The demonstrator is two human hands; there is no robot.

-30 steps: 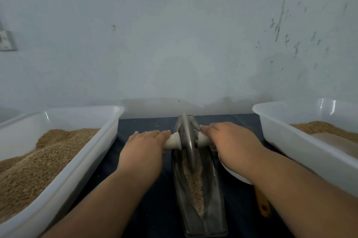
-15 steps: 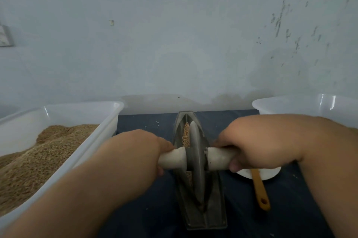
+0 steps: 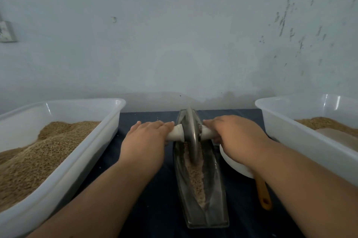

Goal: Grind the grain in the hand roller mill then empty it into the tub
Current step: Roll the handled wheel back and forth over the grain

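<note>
Grain (image 3: 194, 175) lies crushed along the trough (image 3: 219, 208) under the wheel (image 3: 190, 131), whose handles (image 3: 175, 134) the left hand (image 3: 145, 140) and right hand (image 3: 238, 137) clasp near the far tip. An uneven push could tip the trough, spilling meal short of the right tub (image 3: 290, 135).

The mill trough (image 3: 217, 195) is set lengthwise at the middle of the desk (image 3: 155, 208), running from the front edge towards the back edge. The wheel (image 3: 190, 135) is stood upright in the trough's far half, and ground grain (image 3: 195, 177) is spread in the trough before it. A handle (image 3: 175, 134) is passed through the wheel; its left end is held by the left hand (image 3: 145, 140), its right end by the right hand (image 3: 238, 137). The left tub (image 3: 87, 152) is placed along the desk's left edge, with grain (image 3: 38, 160) heaped in it. The right tub (image 3: 294, 133) is placed along the right edge. Between the trough and the right tub a bowl (image 3: 232, 164) is set, partly covered by the right forearm, and a spoon handle (image 3: 263, 193) is seen just before it. A wall (image 3: 174, 43) is met behind the back edge.
</note>
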